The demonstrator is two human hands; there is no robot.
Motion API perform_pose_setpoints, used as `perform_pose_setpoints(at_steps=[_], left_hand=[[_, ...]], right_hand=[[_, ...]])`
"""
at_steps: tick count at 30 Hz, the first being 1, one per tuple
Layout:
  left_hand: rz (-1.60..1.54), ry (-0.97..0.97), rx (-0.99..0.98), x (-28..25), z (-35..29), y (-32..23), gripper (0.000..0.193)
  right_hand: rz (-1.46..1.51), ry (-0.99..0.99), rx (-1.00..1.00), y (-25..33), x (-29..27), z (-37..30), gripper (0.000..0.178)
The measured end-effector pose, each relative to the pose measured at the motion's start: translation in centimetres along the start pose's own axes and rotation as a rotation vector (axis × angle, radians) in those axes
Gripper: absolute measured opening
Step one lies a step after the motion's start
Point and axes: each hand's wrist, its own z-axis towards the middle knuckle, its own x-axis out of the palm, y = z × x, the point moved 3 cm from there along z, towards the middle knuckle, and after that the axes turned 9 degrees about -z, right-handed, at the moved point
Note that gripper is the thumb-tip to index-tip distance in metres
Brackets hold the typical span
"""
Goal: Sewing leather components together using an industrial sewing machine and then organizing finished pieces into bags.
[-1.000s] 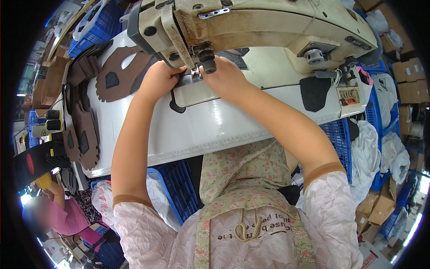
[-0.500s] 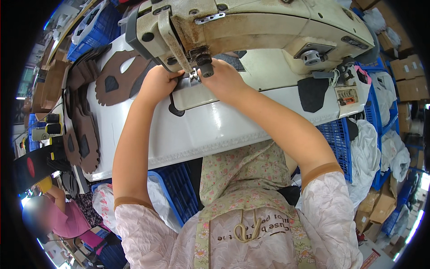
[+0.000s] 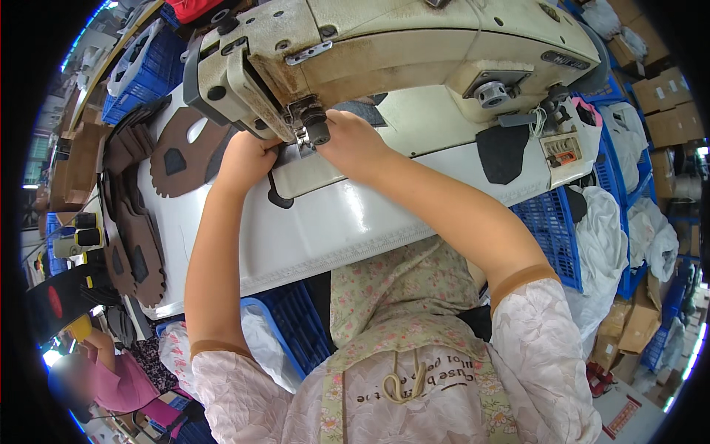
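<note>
Curled fingers on the left hand (image 3: 248,157) and right hand (image 3: 353,146) flank the presser foot (image 3: 303,139); can't tell what's pinched, if anything. Brown cut-out (image 3: 194,164) lies just left. Probably mid-stitching, so I'd say slow, even guiding's needed next.

Flanks presser foot (image 3: 302,138) of sewing machine (image 3: 399,63) with left hand (image 3: 249,158) and right hand (image 3: 353,145), right of brown cutout (image 3: 195,160) on desk (image 3: 310,237).

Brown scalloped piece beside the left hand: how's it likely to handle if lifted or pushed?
The brown scalloped piece probably flexes when lifted: it looks thin and sheet-like, with an opening cut through it. Likely slides fairly easily, since the white tabletop looks smooth and glossy. Unlikely to roll or tip, as it lies flat.
</note>
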Motion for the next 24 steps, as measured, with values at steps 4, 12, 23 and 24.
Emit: perform_pose_setpoints(at_steps=[4,12,23,24], left_hand=[[0.006,-0.010,0.043,-0.03,-0.02,-0.21,0.038],[0.035,-0.042,0.125,-0.11,-0.15,-0.18,0.045],[0.026,-0.058,0.127,0.03,-0.19,0.18,0.043],[0.024,-0.056,0.120,0.02,-0.19,0.16,0.043]], right_hand=[[0.015,-0.016,0.037,-0.01,-0.02,0.03,0.009],[0.032,-0.001,0.052,-0.02,-0.10,-0.05,0.013],[-0.038,0.017,0.051,0.11,0.11,-0.01,0.013],[-0.032,0.015,0.047,0.08,0.07,-0.04,0.013]])
